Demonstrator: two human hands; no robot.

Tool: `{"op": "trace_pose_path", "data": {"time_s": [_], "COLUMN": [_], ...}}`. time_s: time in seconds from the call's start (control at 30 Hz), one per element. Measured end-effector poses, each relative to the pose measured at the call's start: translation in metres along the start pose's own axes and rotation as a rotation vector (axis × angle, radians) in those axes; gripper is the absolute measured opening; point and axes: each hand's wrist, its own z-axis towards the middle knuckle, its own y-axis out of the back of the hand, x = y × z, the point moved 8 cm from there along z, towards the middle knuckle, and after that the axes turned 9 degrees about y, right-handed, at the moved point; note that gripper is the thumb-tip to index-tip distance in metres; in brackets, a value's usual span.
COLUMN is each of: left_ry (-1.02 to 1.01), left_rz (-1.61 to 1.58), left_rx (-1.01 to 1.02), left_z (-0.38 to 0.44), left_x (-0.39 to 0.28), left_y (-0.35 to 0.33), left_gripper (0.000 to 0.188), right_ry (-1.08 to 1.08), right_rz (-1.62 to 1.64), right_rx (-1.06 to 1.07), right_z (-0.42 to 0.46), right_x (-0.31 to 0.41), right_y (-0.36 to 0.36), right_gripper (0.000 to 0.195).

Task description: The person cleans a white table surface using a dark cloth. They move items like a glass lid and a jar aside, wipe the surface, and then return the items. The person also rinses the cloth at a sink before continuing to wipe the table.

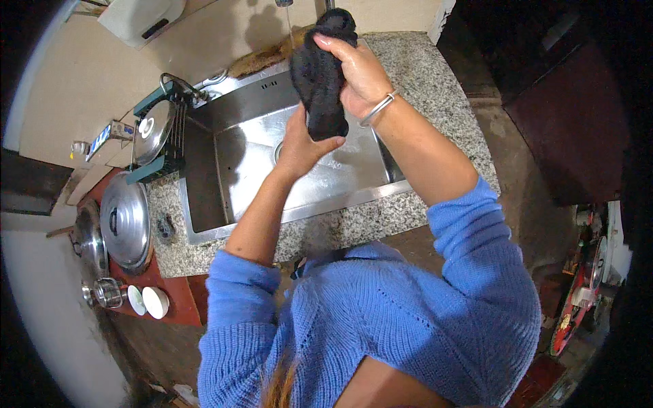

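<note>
A dark, soft cloth item [319,81], its exact kind unclear, is stretched lengthwise over a stainless steel sink [245,178]. My right hand [365,76], wet and with a silver bangle at the wrist, grips its upper part, thumb on top. Around its lower end my left hand [301,145] is wrapped, fingers behind it and thumb across the bottom. A faucet spout [283,2] shows at the top edge, with a thin stream of water running down beside the cloth. Part of the round drain [278,152] is hidden behind my left hand.
Speckled granite counter [423,86] surrounds the sink. Left of the basin stands a green-ended dish rack [173,132] holding a metal lid [153,133]. Farther left are a large lidded pot [125,222] and white bowls [155,302] on a red surface. A scrubber [165,227] lies by the sink.
</note>
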Motion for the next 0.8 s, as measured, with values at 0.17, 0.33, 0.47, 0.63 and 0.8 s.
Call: {"op": "trace_pose_path", "data": {"time_s": [0.17,0.33,0.47,0.63,0.8], "left_ry": [0.205,0.329,0.148,0.345,0.39], "left_rz": [-0.319,-0.45,-0.268,-0.71,-0.896], "left_rx": [-0.213,-0.373,-0.33,-0.295,-0.506], "left_z": [0.008,0.015,0.023,0.024,0.023], "left_x": [0.022,0.025,-0.003,0.002,0.023], "left_y": [0.017,0.064,0.06,0.056,0.052], "left_gripper": [0.034,0.027,0.032,0.041,0.037], "right_ry": [-0.02,-0.085,0.027,0.135,-0.077], "right_rz": [0.049,-0.449,-0.902,-0.802,-0.409], "right_rx": [0.063,0.018,0.248,0.514,0.403], "right_z": [-0.016,-0.03,-0.034,-0.027,-0.035], "right_x": [0.016,0.013,-0.031,-0.08,-0.095], "right_y": [-0.013,0.091,0.114,0.058,0.035], "right_gripper": [0.024,0.051,0.093,0.108,0.105]}}
